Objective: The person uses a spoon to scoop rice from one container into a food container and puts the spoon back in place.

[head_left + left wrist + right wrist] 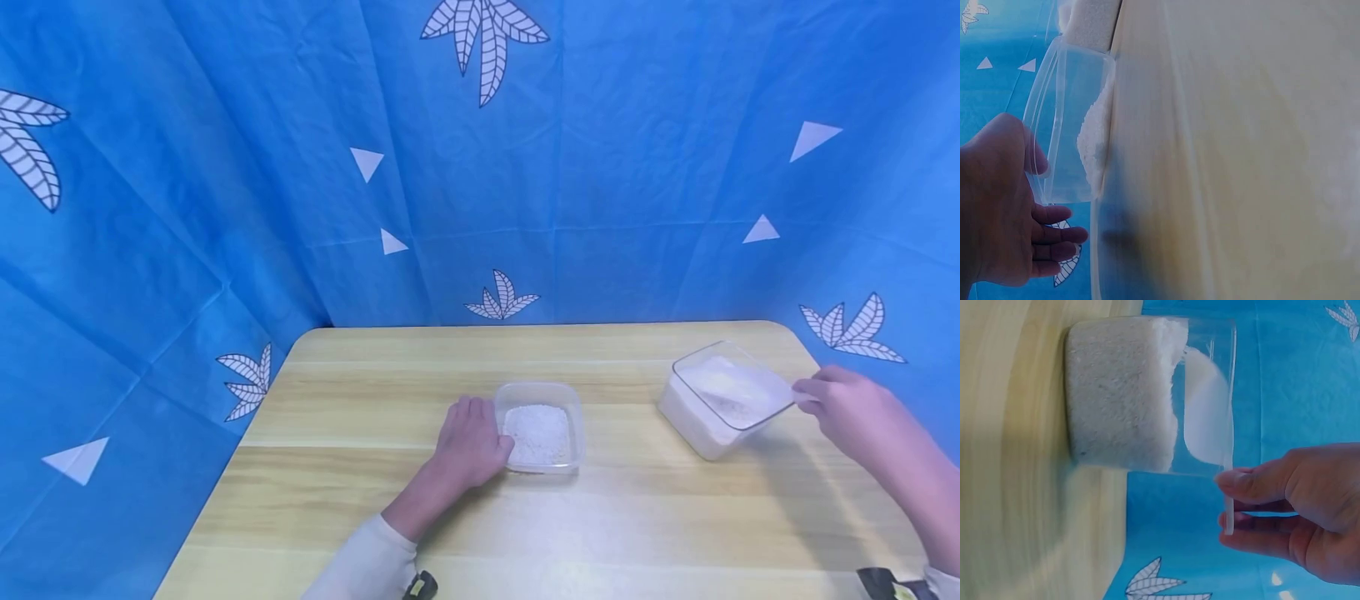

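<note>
The right hand (855, 408), nearly closed, pinches a white scoop (1207, 412) by its handle (1229, 519), the bowl inside the larger clear tub (686, 417) of white grains (1113, 394) on the table (337, 492); the left hand (472, 442), fingers relaxed and slightly bent, has its thumb at the smaller container (543, 467), left of the tub

There are two hands (471, 446) (855, 412), two clear containers (542, 467) (692, 423), one white scoop (1207, 412) and one bench (637, 542). Five leaf prints (492, 62) and five white triangles (367, 162) show in the head view.
</note>
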### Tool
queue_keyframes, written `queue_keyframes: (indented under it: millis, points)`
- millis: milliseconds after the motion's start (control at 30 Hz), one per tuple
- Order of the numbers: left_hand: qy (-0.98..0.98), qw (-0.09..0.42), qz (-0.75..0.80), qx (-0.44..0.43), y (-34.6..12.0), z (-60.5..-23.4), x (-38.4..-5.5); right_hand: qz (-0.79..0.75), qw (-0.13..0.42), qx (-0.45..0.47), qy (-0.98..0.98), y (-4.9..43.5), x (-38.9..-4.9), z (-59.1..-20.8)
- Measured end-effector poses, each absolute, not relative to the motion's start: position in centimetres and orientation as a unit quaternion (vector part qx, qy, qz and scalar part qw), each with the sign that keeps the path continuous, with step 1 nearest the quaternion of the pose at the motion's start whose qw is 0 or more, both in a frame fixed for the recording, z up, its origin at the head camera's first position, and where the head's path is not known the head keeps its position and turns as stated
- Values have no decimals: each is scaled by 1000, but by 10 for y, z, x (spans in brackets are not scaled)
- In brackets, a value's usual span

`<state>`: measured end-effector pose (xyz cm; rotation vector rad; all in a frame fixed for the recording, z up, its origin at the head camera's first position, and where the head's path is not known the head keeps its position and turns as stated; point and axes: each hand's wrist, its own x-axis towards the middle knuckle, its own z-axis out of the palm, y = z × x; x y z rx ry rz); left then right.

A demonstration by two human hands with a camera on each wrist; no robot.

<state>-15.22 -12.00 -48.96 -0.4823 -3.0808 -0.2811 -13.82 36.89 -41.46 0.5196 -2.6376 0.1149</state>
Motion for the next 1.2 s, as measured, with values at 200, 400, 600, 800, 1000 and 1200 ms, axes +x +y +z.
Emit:
queue_keyframes:
  millis: [200,400,600,800,1000,1200]
  points:
    - [-984,11,-87,-157,-120,-491,-153,86,198,148,-965,375,-134,-419]
    - [-984,16,-89,-156,-120,-491,-154,96,197,151,-964,378,-135,-417]
    - [-984,14,-87,-156,-120,-492,-154,104,205,156,-961,379,-134,-413]
    - [-983,18,-90,-158,-120,-491,-154,117,203,159,-959,375,-134,-407]
    - [-984,15,-87,-157,-120,-491,-153,115,227,169,-952,367,-135,-398]
    - [-984,10,-84,-154,-120,-491,-153,118,264,209,-934,352,-141,-389]
